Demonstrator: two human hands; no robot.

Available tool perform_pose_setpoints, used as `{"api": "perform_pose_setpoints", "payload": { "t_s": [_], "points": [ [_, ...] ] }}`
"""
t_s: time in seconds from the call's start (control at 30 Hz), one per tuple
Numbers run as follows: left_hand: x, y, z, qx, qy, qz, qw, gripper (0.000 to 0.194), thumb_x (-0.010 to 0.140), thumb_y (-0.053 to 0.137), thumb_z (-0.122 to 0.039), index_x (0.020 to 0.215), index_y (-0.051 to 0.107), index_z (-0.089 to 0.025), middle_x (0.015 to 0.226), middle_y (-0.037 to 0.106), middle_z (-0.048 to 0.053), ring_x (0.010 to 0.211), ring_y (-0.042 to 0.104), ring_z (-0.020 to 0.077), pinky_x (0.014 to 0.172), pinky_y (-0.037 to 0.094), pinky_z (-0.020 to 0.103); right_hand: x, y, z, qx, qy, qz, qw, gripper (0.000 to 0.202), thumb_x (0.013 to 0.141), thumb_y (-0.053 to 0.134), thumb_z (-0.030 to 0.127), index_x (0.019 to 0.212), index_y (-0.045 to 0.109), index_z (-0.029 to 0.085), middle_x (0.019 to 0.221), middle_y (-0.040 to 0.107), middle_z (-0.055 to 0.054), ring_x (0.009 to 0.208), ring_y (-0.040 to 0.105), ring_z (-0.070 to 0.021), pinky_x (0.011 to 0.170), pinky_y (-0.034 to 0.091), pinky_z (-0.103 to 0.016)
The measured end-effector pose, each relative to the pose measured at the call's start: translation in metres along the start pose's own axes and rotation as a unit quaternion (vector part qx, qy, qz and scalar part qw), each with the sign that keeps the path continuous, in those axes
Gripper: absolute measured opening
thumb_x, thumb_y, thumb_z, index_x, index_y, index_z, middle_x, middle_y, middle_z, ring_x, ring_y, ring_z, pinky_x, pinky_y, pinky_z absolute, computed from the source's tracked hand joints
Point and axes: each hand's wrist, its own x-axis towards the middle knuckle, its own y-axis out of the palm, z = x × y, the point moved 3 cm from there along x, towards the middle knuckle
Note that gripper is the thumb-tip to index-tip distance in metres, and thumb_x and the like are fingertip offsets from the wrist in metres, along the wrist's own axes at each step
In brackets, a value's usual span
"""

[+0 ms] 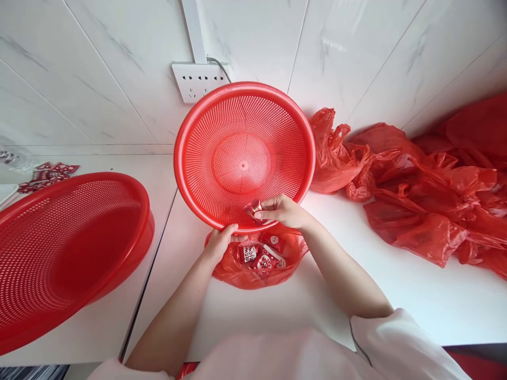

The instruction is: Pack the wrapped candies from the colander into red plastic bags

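Observation:
A round red plastic colander basket point(243, 150) is tilted toward me, its perforated inside facing me. My left hand point(222, 243) grips its near rim, with the thumb over the edge. My right hand point(285, 211) pinches a small red wrapped packet point(254, 209) just inside the near rim; the print on it is too small to read. Below the rim, an open red plastic bag point(253, 282) sits on the counter, partly hidden by the basket and my left hand. Several red and white printed packets point(264, 258) lie in it.
A second red perforated basket point(75, 237) stands tilted at the left. Red packets point(49, 175) lie behind it. Filled red plastic bags point(428, 190) are heaped at the right. A power socket strip point(202, 79) is on the tiled wall behind the white counter point(332, 295).

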Motion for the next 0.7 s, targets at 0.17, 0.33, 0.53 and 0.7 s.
{"api": "perform_pose_setpoints", "payload": {
  "t_s": [0.17,0.33,0.53,0.7],
  "points": [
    [-0.003,-0.002,-0.016,-0.009,0.046,-0.009,0.999,0.036,0.073,0.067,-0.021,0.109,0.063,-0.017,0.106,0.069,0.006,0.094,0.067,0.0250,0.070,0.061,0.036,-0.017,0.007,0.029,-0.066,-0.021,0.069,0.995,0.034,0.083,0.062,0.042,0.103,0.069,0.014,0.084,0.068,-0.004,0.072,0.060,-0.0133,0.068,0.050,-0.028],
    [0.000,-0.010,-0.018,0.000,0.090,-0.027,0.996,0.038,0.074,0.066,-0.026,0.112,0.062,-0.019,0.111,0.067,0.008,0.098,0.066,0.0280,0.074,0.060,0.041,-0.031,0.024,0.039,-0.292,-0.032,0.246,0.924,0.021,0.089,0.054,0.029,0.096,0.067,0.015,0.090,0.068,-0.005,0.078,0.059,-0.0150,0.071,0.046,-0.026],
    [0.005,-0.012,-0.014,-0.023,0.115,-0.023,0.993,0.042,0.075,0.067,-0.026,0.115,0.061,-0.019,0.108,0.067,0.008,0.096,0.067,0.0260,0.073,0.061,0.041,-0.030,0.034,0.024,-0.447,0.036,0.179,0.876,0.028,0.092,0.044,0.035,0.105,0.061,0.017,0.104,0.066,-0.009,0.085,0.061,-0.0213,0.073,0.045,-0.032],
    [0.007,-0.013,-0.012,-0.042,0.131,-0.026,0.990,0.042,0.075,0.066,-0.023,0.117,0.059,-0.021,0.105,0.067,0.006,0.093,0.067,0.0253,0.073,0.061,0.043,-0.027,0.035,0.017,-0.496,0.075,0.076,0.862,0.029,0.097,0.036,0.032,0.110,0.057,0.017,0.102,0.066,-0.012,0.087,0.063,-0.0227,0.075,0.044,-0.031]
  ]
}}
